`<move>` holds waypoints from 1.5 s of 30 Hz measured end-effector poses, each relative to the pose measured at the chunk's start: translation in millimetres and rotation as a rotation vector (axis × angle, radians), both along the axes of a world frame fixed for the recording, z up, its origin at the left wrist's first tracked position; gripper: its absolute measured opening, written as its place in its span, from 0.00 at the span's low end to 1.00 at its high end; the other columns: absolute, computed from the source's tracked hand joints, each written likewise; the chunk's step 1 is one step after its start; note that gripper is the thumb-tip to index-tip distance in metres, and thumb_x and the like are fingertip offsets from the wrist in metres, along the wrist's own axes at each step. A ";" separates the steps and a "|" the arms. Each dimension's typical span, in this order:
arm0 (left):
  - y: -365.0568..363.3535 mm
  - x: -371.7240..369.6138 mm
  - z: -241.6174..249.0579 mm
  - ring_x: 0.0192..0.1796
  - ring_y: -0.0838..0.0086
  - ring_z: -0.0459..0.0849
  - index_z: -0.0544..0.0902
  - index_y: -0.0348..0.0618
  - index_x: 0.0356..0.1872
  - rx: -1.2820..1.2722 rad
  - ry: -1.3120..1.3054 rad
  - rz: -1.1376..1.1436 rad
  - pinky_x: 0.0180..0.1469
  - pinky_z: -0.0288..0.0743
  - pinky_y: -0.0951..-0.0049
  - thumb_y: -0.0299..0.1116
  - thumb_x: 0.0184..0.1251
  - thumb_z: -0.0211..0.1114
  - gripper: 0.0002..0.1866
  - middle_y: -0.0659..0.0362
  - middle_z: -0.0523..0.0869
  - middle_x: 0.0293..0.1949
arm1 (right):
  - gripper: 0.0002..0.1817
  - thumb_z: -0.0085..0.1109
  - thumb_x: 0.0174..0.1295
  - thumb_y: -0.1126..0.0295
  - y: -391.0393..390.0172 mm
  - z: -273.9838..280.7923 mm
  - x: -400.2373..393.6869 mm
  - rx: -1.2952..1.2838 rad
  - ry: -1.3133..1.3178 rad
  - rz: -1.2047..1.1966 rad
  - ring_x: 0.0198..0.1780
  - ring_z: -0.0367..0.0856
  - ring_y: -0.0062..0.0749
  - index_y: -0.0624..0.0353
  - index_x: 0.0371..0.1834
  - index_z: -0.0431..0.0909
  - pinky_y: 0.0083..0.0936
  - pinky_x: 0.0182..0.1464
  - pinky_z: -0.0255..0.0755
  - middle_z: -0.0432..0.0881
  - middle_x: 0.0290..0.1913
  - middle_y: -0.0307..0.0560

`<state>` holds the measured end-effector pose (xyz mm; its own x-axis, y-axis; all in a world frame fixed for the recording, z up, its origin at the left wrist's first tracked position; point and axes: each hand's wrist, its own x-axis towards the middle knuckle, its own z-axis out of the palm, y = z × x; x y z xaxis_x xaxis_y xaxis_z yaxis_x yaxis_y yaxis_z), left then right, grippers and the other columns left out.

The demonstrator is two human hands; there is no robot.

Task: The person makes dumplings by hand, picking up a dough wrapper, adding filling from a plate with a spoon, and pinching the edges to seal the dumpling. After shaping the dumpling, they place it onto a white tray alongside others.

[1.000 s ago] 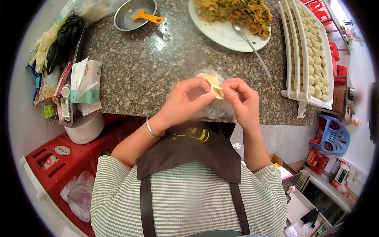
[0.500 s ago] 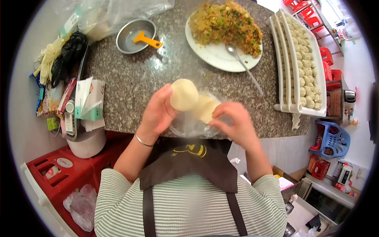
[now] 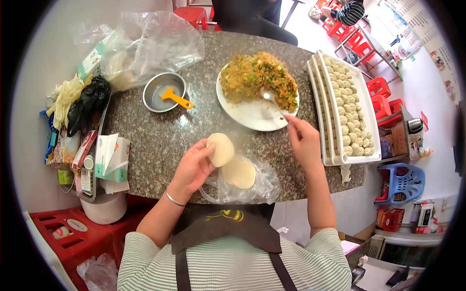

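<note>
— Bright enough?

— Yes — even daylight, strongest beyond the right hand (image 3: 303,143), where the floor washes out pale. Pale sheen on the granite counter (image 3: 160,136) ahead of the left hand (image 3: 194,167).

— Shadows?

— Soft ones, close under both hands.

— Sharpness?

— Crisp between the hands; the right hand and the spoon (image 3: 272,101) it grips are slightly smeared. Straight lines bow outward away from the hands, and a black ring closes the corners.

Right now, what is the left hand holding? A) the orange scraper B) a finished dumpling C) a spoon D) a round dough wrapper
D: the left hand holds a round dough wrapper above the counter, while the right hand grips the spoon on the filling plate.
</note>
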<state>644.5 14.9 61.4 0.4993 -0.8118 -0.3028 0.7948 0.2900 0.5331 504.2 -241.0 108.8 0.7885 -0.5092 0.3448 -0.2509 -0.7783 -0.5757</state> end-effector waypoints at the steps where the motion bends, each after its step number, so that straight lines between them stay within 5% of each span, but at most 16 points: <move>1: -1.0 1.5 -1.5 0.56 0.68 0.83 0.72 0.35 0.59 -0.003 0.025 0.026 0.61 0.77 0.69 0.27 0.74 0.57 0.16 0.53 0.82 0.56 | 0.13 0.58 0.65 0.75 -1.2 8.7 6.5 -0.019 -0.110 -0.044 0.30 0.81 0.34 0.59 0.51 0.84 0.27 0.35 0.75 0.83 0.31 0.52; 4: -5.1 0.7 0.8 0.57 0.68 0.83 0.72 0.34 0.61 -0.025 0.015 0.029 0.62 0.77 0.68 0.27 0.74 0.56 0.17 0.53 0.81 0.58 | 0.13 0.58 0.65 0.76 -16.8 -3.6 12.9 -0.002 -0.146 -0.118 0.30 0.82 0.34 0.62 0.52 0.83 0.27 0.35 0.74 0.83 0.31 0.53; 6: -5.2 3.2 0.6 0.57 0.68 0.82 0.72 0.34 0.61 -0.020 -0.008 0.015 0.62 0.77 0.67 0.27 0.74 0.56 0.17 0.53 0.81 0.57 | 0.13 0.57 0.67 0.76 -18.3 -28.7 9.2 -0.014 -0.062 -0.050 0.25 0.72 0.20 0.63 0.53 0.83 0.20 0.28 0.65 0.80 0.26 0.43; 9: -6.8 4.4 -0.4 0.58 0.68 0.82 0.72 0.33 0.61 -0.019 -0.017 0.001 0.62 0.77 0.67 0.27 0.74 0.55 0.17 0.52 0.81 0.57 | 0.12 0.58 0.65 0.75 -5.4 -46.0 1.0 0.068 -0.001 -0.029 0.28 0.80 0.31 0.63 0.50 0.84 0.27 0.34 0.73 0.83 0.29 0.52; 19: -26.9 4.7 -13.9 0.59 0.65 0.81 0.72 0.32 0.61 -0.023 0.038 -0.035 0.63 0.76 0.65 0.26 0.75 0.52 0.17 0.50 0.80 0.59 | 0.14 0.56 0.68 0.73 -3.9 -29.9 -12.4 0.456 0.082 -0.138 0.25 0.71 0.20 0.61 0.54 0.83 0.22 0.29 0.66 0.78 0.23 0.42; 29: -69.0 0.0 -13.5 0.68 0.59 0.73 0.67 0.31 0.66 -0.064 0.187 -0.023 0.71 0.67 0.55 0.34 0.78 0.50 0.22 0.46 0.74 0.65 | 0.14 0.56 0.67 0.75 18.0 -32.1 -21.5 0.422 0.091 -0.063 0.25 0.71 0.18 0.62 0.54 0.82 0.19 0.30 0.66 0.77 0.23 0.41; 35: -79.4 10.7 0.2 0.68 0.60 0.72 0.65 0.31 0.68 -0.183 0.205 -0.046 0.72 0.68 0.57 0.34 0.79 0.47 0.23 0.47 0.72 0.67 | 0.14 0.59 0.64 0.77 40.8 -17.6 -27.3 0.322 0.159 0.067 0.30 0.81 0.24 0.59 0.52 0.84 0.23 0.35 0.74 0.87 0.38 0.51; 37: -77.4 13.3 -0.1 0.68 0.59 0.72 0.64 0.29 0.68 -0.180 0.179 -0.047 0.73 0.67 0.58 0.33 0.79 0.47 0.23 0.46 0.71 0.67 | 0.14 0.58 0.66 0.78 38.2 -15.6 -27.2 0.349 0.082 0.139 0.27 0.69 0.14 0.62 0.54 0.83 0.16 0.30 0.66 0.78 0.28 0.36; 41: -74.1 15.7 3.6 0.68 0.59 0.72 0.64 0.28 0.68 -0.168 0.166 -0.074 0.73 0.67 0.57 0.33 0.79 0.47 0.23 0.45 0.71 0.66 | 0.14 0.57 0.67 0.78 21.0 -30.0 -14.8 0.450 0.068 0.059 0.27 0.68 0.13 0.62 0.55 0.82 0.15 0.30 0.65 0.77 0.27 0.35; 43: -72.1 19.6 5.7 0.68 0.59 0.73 0.64 0.28 0.68 -0.155 0.168 -0.081 0.73 0.68 0.57 0.34 0.80 0.47 0.23 0.44 0.72 0.66 | 0.14 0.59 0.66 0.76 22.6 -35.9 -7.9 0.487 0.085 0.089 0.28 0.75 0.20 0.59 0.53 0.84 0.21 0.33 0.71 0.85 0.31 0.47; 45: -67.6 26.4 5.8 0.68 0.59 0.73 0.64 0.28 0.67 -0.149 0.163 -0.081 0.73 0.68 0.57 0.34 0.80 0.47 0.23 0.44 0.72 0.66 | 0.14 0.59 0.66 0.76 29.1 -26.1 -11.7 0.456 0.159 0.095 0.28 0.74 0.18 0.59 0.54 0.84 0.20 0.33 0.71 0.84 0.31 0.46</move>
